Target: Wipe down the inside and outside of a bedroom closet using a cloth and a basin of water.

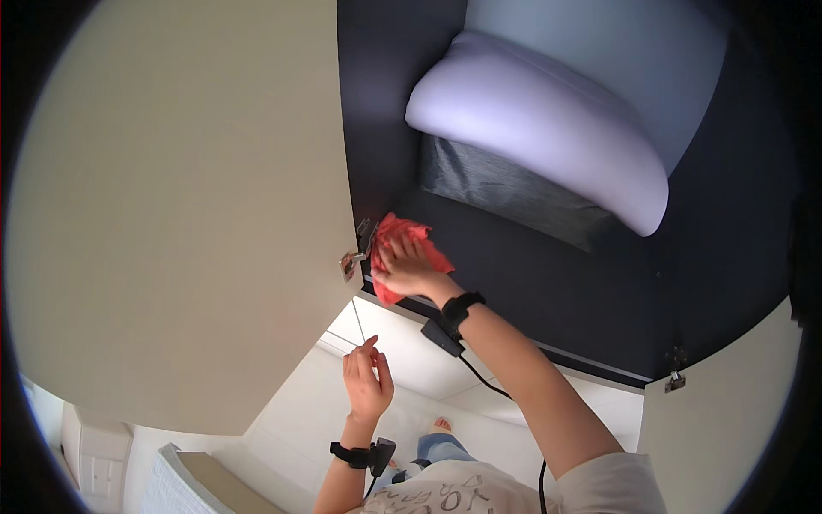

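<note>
My right hand [404,265] lies spread on a crumpled red cloth [438,257], pressing it to the dark floor [526,283] of an open cabinet. The cloth sits in the front left corner, right beside a metal door hinge [350,262]. Part of it hangs over the cabinet's front edge. Lower down, outside the cabinet, my left hand [369,382] is raised with nothing in it, its fingers loosely bent and apart. Farther in, a pale lilac pillow-like bundle [539,122] rests on a dark grey fabric item [507,189].
A large beige door [192,212] stands open at the left, another door [725,398] at the right with its own hinge [675,379]. Black straps with small devices circle both wrists, trailing cables [485,380]. At the lower left is a bed-like piece with light fabric [180,482].
</note>
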Tool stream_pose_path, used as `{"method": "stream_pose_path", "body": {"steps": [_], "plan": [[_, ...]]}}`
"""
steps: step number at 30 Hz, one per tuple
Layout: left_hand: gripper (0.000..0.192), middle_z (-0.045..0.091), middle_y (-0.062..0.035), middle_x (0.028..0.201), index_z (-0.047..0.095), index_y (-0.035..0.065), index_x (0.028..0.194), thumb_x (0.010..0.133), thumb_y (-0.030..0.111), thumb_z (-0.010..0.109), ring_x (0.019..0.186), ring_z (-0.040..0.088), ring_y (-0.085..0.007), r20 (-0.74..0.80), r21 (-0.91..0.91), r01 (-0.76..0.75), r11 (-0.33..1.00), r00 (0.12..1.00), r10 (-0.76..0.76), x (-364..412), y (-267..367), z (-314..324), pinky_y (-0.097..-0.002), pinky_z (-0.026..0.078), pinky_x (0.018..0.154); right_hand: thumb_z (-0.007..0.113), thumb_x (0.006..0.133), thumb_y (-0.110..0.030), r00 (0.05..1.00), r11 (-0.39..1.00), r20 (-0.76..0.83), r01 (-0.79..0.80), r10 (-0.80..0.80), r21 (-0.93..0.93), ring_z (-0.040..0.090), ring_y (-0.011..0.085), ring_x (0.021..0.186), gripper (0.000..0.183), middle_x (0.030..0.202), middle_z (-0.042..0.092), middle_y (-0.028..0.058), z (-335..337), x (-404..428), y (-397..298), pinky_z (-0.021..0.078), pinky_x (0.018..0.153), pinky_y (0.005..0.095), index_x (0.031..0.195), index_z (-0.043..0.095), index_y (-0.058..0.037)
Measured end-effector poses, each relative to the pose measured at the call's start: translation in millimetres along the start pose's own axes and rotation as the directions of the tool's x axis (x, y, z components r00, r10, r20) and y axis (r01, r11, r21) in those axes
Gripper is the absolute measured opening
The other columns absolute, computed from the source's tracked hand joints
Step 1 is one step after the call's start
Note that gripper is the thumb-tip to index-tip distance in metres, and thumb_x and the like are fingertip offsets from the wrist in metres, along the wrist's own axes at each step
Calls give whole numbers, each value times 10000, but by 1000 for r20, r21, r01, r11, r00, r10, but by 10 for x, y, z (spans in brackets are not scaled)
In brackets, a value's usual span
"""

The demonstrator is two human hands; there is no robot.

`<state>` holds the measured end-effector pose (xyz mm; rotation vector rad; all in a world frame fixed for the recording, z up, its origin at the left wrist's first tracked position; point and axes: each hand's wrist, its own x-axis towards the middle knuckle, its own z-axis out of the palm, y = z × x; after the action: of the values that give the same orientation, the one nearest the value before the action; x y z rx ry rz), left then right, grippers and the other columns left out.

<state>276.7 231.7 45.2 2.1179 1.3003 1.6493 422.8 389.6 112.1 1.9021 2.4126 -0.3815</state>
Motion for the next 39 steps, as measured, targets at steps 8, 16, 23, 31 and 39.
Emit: {"method": "stream_pose_path", "body": {"steps": [8,16,23,31,39], "plan": [[293,508,-64,714,528,-35,1065,774,-58,540,619,480,-192,46,-20,-14,1000,999,15,-80,-75,27,-327,370,624,229,932,-492,980,996,-179,87,-83,16,98,324,1385,649,1478,194,159,239,-269,-205,41,1119,460,1388,306,-36],[304,506,-62,704,527,-37,1072,769,-52,548,599,473,-189,56,3,1,1000,998,-1,-79,-127,-17,-325,373,615,293,927,-432,957,998,-286,-36,48,46,208,326,1350,602,1436,265,184,201,157,-42,146,1102,457,1321,397,12],[302,517,-60,709,528,-34,1062,762,-52,553,592,473,-190,35,87,58,995,998,-61,-114,-245,-118,-326,368,605,372,868,-364,963,968,-142,-210,229,138,125,332,1378,634,1479,173,182,-147,584,283,104,1116,439,1390,285,-16],[290,528,-57,723,539,-12,1049,762,-45,563,584,477,-190,25,170,117,978,992,-123,-250,-315,-235,-328,377,597,406,873,-389,926,939,-198,-286,322,192,204,378,1335,579,1415,229,195,-222,1035,721,199,1078,485,1374,273,-131],[291,536,-51,739,531,-5,1069,780,-22,559,598,492,-184,71,122,154,981,984,-163,-446,-346,-297,-322,381,612,355,893,-469,915,937,-208,-326,345,123,118,334,1374,652,1475,166,167,-179,732,421,110,1106,464,1407,232,-87]]}}
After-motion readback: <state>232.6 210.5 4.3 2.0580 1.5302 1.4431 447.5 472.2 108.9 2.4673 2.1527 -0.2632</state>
